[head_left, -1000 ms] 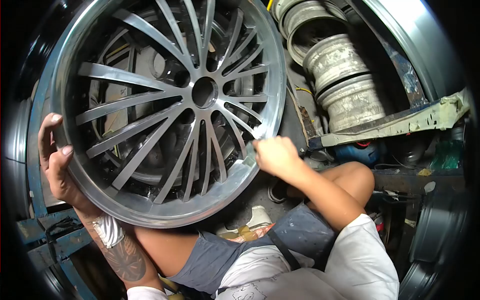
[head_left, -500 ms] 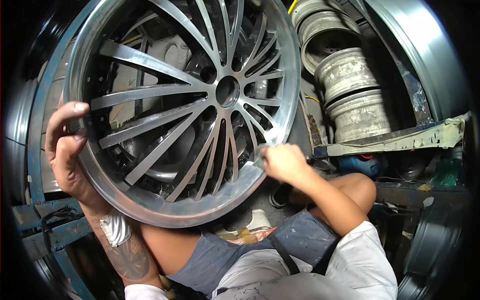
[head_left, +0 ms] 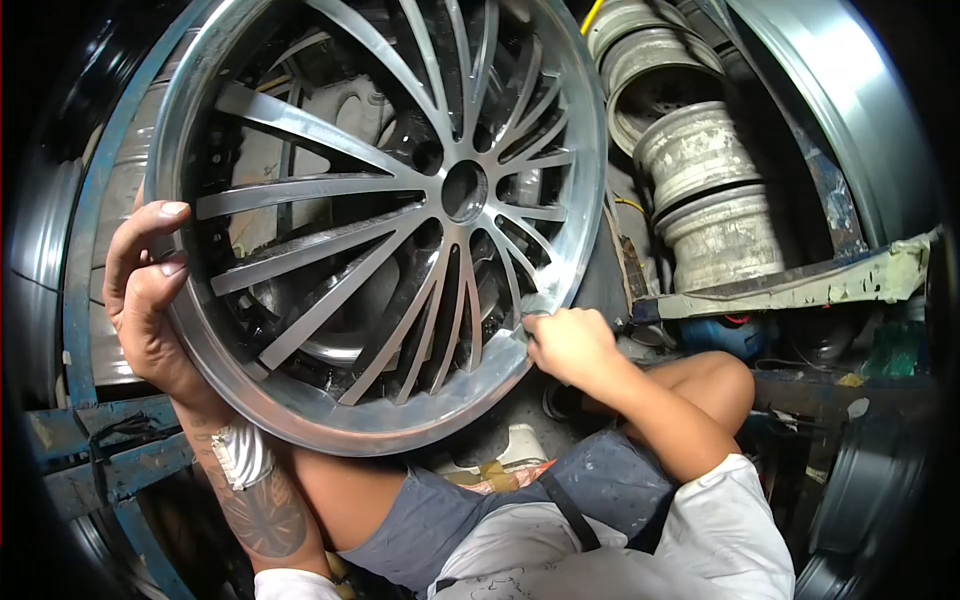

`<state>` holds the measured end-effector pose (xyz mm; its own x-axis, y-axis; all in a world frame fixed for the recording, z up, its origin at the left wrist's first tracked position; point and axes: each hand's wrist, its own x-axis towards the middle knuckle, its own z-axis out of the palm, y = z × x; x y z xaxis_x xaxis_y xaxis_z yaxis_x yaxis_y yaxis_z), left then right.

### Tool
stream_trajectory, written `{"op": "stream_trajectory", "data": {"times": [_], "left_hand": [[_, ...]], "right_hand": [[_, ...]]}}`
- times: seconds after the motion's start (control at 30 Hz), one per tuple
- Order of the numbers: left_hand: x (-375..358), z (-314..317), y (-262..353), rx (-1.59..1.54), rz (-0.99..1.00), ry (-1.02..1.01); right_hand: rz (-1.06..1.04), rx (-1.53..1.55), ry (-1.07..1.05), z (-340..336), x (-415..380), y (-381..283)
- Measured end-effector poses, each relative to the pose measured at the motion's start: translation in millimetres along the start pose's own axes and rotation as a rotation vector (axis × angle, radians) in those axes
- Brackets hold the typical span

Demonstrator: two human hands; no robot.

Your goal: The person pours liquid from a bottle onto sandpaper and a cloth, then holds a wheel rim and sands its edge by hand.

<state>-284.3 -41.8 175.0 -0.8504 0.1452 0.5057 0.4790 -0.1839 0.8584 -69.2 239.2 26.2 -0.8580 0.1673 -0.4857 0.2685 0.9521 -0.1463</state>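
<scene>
A large alloy wheel rim [head_left: 345, 190] with many thin spokes and a round centre hole leans tilted over my lap. My left hand [head_left: 146, 290] is wrapped round its outer lip at the left, with the thumb and fingertips curling over the edge. On the lower right of the barrel, my right hand [head_left: 572, 345] is closed, its fingertips pressed against the inner face. Something small and greyish shows at those fingertips, too hidden to name. Bright, polished metal lies beside the right hand, and the lower lip looks duller.
Several worn wheel rims [head_left: 712, 150] are stacked at the upper right. A blue metal frame [head_left: 75, 300] stands on the left. A taped ledge [head_left: 790, 285] runs across the right, above a blue object [head_left: 720, 332]. A large shiny rim [head_left: 850, 110] stands at the far right.
In view, the wheel and my left hand sit slightly further right. My right hand has shifted a little right and down along the inner rim, still pressed to it.
</scene>
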Motion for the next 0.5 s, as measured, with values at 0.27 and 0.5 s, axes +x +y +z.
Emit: {"op": "stream_trajectory", "data": {"times": [0.27,0.5], "left_hand": [[-1.3,3.5,2.7,0.023,0.022,-0.029],[-3.7,1.0,1.5,-0.070,0.036,-0.095]], "right_hand": [[0.048,0.117,0.082,-1.4,-6.1,10.3],[0.028,0.114,0.130,1.7,0.4,13.9]]}}
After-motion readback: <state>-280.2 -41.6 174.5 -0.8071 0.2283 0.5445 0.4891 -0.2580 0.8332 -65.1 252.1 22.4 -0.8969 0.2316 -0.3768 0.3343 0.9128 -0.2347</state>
